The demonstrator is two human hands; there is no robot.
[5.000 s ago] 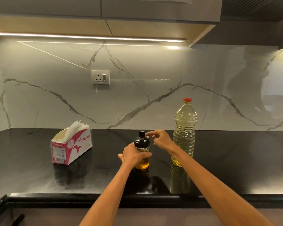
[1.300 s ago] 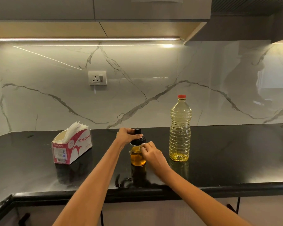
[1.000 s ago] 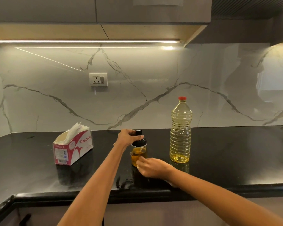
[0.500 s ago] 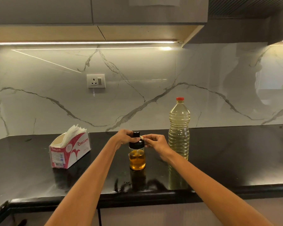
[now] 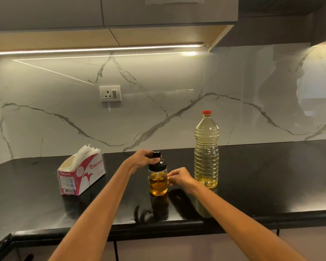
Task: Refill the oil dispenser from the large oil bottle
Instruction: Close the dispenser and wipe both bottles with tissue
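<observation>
The oil dispenser (image 5: 158, 182), a small glass jar with amber oil and a black cap, stands on the black counter (image 5: 262, 185). My left hand (image 5: 141, 160) grips its black cap from the left. My right hand (image 5: 179, 178) is at the jar's right side. Its thumb and forefinger pinch a small pale scrap against the glass; what the scrap is I cannot tell. The large oil bottle (image 5: 206, 153), clear plastic with a red cap on, stands upright just right of my right hand, untouched.
A pink and white tissue box (image 5: 81, 175) lies open on the counter to the left. A few dark drops (image 5: 142, 213) lie on the counter near the front edge. A wall socket (image 5: 110, 93) sits on the marble backsplash.
My right hand has dropped from the dispenser's cap to the side of its glass body. My left hand stays on the cap. The large bottle has not moved.
</observation>
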